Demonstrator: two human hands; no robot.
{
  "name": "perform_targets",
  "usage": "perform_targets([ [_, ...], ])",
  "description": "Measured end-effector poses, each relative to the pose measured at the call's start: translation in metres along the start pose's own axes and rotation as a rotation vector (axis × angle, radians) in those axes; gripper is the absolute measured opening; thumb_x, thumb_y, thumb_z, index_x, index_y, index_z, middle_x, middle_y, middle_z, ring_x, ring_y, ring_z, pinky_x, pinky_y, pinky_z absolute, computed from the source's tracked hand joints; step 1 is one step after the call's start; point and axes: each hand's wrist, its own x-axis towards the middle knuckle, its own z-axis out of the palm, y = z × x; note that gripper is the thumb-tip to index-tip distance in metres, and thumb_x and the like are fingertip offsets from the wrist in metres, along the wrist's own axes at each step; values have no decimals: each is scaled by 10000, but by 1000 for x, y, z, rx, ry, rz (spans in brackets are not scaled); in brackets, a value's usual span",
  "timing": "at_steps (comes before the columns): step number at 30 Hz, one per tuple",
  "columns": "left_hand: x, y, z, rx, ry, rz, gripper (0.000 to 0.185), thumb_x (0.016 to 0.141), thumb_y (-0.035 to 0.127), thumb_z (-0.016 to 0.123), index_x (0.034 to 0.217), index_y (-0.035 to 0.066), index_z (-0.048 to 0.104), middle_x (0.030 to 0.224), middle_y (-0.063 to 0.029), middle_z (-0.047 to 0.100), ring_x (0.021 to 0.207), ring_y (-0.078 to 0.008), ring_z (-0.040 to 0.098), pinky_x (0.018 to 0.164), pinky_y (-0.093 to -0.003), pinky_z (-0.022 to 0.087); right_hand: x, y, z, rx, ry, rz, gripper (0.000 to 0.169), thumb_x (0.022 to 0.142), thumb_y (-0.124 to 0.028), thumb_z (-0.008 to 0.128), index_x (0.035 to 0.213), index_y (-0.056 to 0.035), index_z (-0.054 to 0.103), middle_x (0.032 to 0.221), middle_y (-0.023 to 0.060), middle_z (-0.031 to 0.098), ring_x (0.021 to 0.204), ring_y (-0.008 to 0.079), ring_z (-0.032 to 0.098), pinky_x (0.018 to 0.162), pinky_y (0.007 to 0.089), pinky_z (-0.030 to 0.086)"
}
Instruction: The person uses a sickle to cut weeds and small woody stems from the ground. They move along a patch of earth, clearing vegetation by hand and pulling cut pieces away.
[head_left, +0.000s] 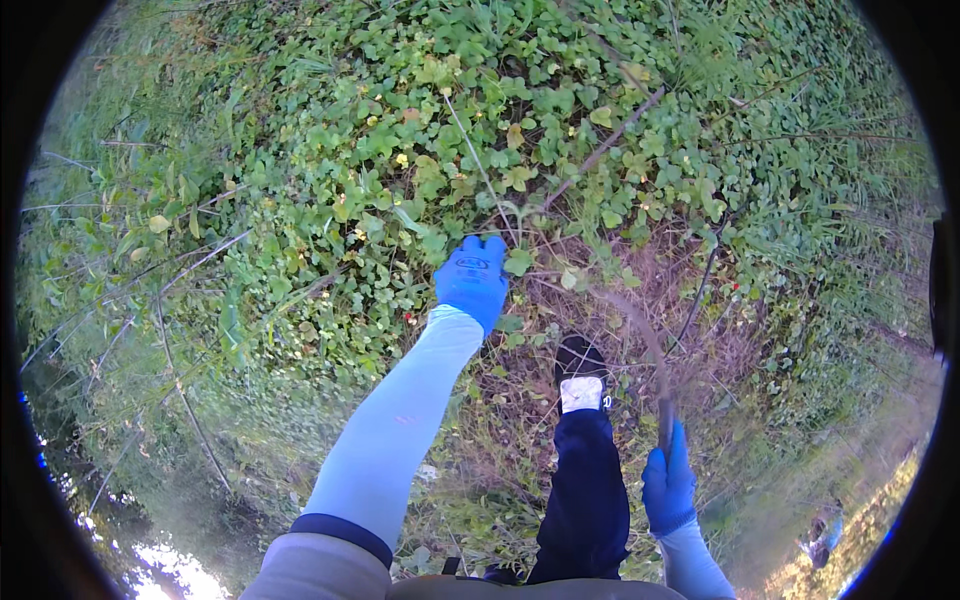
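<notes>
My left hand (472, 281), in a blue work glove, reaches into low leafy ground plants (390, 247). Its fingertips are among the leaves beside a thin pale stem (484, 169), and whether they grip anything is hidden. Low on the right, my right hand (671, 480), also gloved in blue, is closed around the handle (666, 427) of a sickle. The sickle's curved brown blade (646, 330) is blurred and arcs up and left over dry, flattened stalks (667, 262).
My foot in a black shoe (579, 358) stands on thin growth between my hands. A woody stem (607, 146) slants across the plants ahead. Bare twigs (184, 397) stick up at left. A small blurred shape (821, 536), perhaps a person, appears at lower right.
</notes>
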Motion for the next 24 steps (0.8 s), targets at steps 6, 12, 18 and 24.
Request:
perform_targets([
  [6, -6, -10, 7, -177, -99, 46, 280, 903, 257, 622, 1087, 72, 521, 1000, -185, 641, 957, -371, 627, 821, -488, 496, 99, -72, 18, -50, 244, -505, 552, 973, -137, 527, 1464, 15, 326, 1166, 253, 614, 928, 320, 653, 813, 392, 511],
  [12, -71, -20, 14, -359, -20, 189, 259, 926, 256, 589, 1077, 64, 504, 859, -220, 649, 832, -407, 643, 709, -494, 494, 120, -135, 39, 20, 213, -485, 327, 909, -213, 650, 1147, -6, 563, 1154, 211, 621, 991, 368, 632, 811, 416, 503],
  [18, -94, -1, 24, -403, -79, 316, 267, 921, 278, 613, 1056, 73, 511, 893, -167, 660, 839, -353, 656, 705, -453, 514, 137, -158, 23, -751, 228, -826, 266, 869, -352, 643, 929, -107, 559, 972, 73, 629, 989, 283, 593, 792, 467, 456],
  [24, -111, -7, 52, -325, -208, 452, 232, 915, 258, 609, 1055, 94, 525, 877, -116, 637, 825, -324, 654, 691, -428, 514, 127, -132, -3, -1114, -262, -617, 351, 956, -474, 491, 1000, -130, 544, 786, 65, 645, 790, 280, 652, 662, 429, 482],
])
